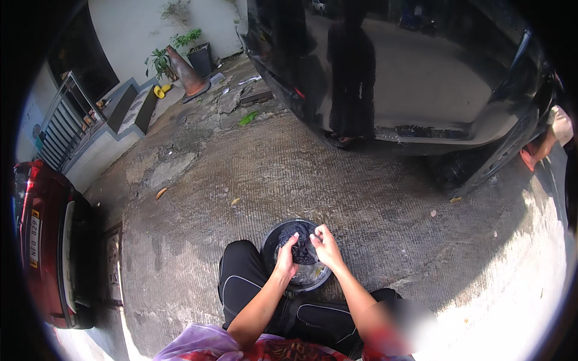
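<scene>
A dark, wet-looking cloth or mitt (304, 254) is bunched over a round dark bucket (318, 281) between my bent knees. My left hand (286, 257) grips the cloth from the left, thumb on top. My right hand (325, 246) is on its right side, fingers curled and pinched on it. Liquid appears to be in the bucket below the cloth.
A black car (409, 78) fills the upper right; another person's leg (542, 147) shows beside it. A red car (57, 259) stands left. Behind are steps (129, 111) with railing, yellow footwear (161, 91), an orange cone (189, 78) and potted plants (197, 57).
</scene>
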`<state>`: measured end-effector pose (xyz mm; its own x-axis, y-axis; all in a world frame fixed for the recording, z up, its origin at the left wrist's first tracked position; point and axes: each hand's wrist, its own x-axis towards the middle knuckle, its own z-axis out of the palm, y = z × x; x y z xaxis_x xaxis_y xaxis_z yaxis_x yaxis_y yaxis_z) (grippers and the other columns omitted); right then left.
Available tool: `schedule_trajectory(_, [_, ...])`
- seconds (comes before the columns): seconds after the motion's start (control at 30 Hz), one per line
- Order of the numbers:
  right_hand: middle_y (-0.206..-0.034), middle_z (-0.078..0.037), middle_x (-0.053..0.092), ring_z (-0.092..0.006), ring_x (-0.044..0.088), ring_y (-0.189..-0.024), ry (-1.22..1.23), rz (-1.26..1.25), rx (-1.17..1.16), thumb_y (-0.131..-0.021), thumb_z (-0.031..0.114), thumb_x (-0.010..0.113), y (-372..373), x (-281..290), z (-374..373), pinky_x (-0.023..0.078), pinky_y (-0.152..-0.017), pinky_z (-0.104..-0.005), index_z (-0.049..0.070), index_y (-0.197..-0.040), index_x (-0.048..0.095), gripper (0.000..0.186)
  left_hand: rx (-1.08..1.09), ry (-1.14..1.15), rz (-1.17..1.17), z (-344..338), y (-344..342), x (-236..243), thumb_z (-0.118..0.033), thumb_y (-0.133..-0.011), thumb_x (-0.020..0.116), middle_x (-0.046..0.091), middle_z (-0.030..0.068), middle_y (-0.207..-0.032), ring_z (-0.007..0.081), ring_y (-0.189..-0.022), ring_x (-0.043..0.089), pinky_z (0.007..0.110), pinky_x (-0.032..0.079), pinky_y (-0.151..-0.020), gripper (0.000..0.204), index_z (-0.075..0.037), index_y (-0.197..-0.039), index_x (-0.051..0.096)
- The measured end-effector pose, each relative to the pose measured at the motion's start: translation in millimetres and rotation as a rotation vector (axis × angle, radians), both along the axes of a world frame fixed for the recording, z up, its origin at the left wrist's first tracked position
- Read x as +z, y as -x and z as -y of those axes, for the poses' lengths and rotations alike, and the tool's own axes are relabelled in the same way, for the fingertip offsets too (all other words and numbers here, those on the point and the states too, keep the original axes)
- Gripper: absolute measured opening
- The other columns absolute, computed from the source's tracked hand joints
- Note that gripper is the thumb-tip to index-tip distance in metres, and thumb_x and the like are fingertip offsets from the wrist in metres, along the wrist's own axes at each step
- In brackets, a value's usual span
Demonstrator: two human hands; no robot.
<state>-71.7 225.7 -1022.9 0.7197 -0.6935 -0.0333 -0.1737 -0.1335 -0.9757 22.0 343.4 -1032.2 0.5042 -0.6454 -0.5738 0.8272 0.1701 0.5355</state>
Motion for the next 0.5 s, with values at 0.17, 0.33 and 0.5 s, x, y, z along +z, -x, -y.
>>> schedule_trajectory(0.17, [-0.124, -0.015, 0.067, -0.0226, 0.069, -0.104, -0.418, 0.305, -0.509, -0.110, 0.022, 0.048, 32, 27, 65, 0.064, -0.071, -0.0436, 0.012, -0.113, 0.041, 0.012, 0.178, 0.189, 0.291, 44, -29, 108, -0.012, -0.087, 0.077, 0.072, 0.0091, -0.110, 0.0217, -0.100, 0.070, 0.039, 0.057, -0.092, 0.034, -0.002, -0.118, 0.065])
schedule_trajectory(0.33, [-0.126, -0.013, 0.068, -0.0200, 0.066, -0.111, -0.386, 0.127, -0.472, -0.110, 0.021, 0.048, 33, 26, 66, 0.061, -0.066, -0.0356, 0.013, -0.109, 0.042, 0.010, 0.560, 0.231, 1.178, 130, -53, 253, -0.005, -0.085, 0.076, 0.068, 0.0062, -0.102, 0.0175, -0.096, 0.064, 0.032, 0.050, -0.094, 0.035, 0.000, -0.117, 0.061])
schedule_trajectory(0.5, [-0.119, -0.012, 0.069, -0.0103, 0.058, -0.087, -0.204, 0.032, -0.241, -0.106, 0.011, 0.056, 46, 35, 27, 0.054, -0.070, -0.0282, 0.011, -0.099, 0.039, 0.017, 0.969, 0.176, 1.170, 210, -149, 282, -0.008, -0.082, 0.076, 0.067, 0.0118, -0.101, 0.0245, -0.097, 0.065, 0.038, 0.049, -0.094, 0.036, -0.001, -0.114, 0.059])
